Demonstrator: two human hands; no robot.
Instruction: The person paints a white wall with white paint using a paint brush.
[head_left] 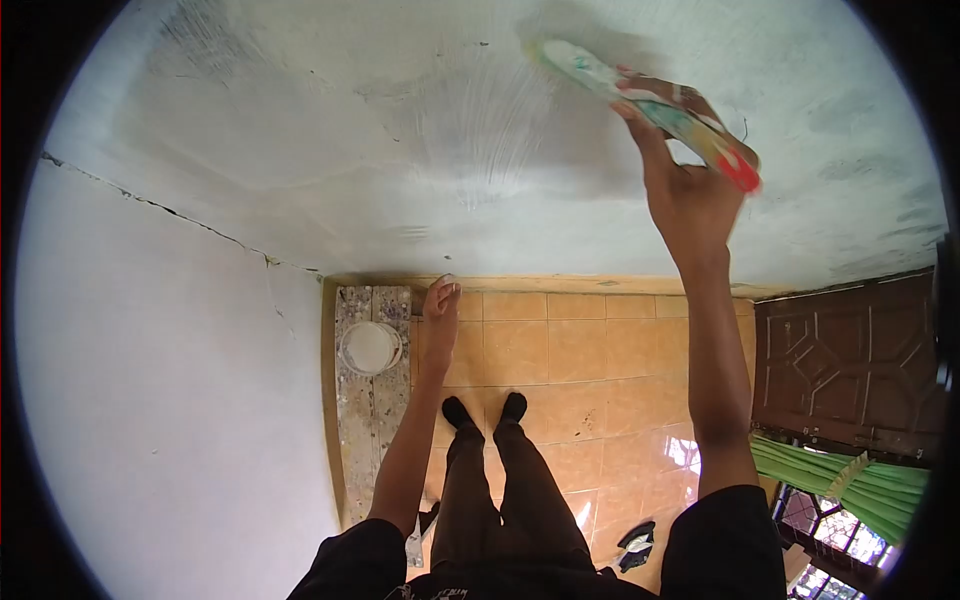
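Note:
My right hand (690,130) is closed around the handle of a paintbrush (580,68). The brush is smeared with white and greenish paint, and its handle ends in red. It slants up to the left, its blurred head at or close to the wall (390,190); contact cannot be made out. Fresh white strokes (490,120) streak the wall left of the brush. Lower down, my left hand (442,300) is curled near the foot of the wall. A whitish patch shows at its fingertips, and what they hold, if anything, is hidden.
On a paint-spattered wooden bench (358,430) at left stands a round tub (370,348) with whitish contents. A cracked white wall (170,350) rises beside it. Right are a brown door (840,365) and green curtain (850,480). A dark item (636,546) lies on the tiles (560,410).

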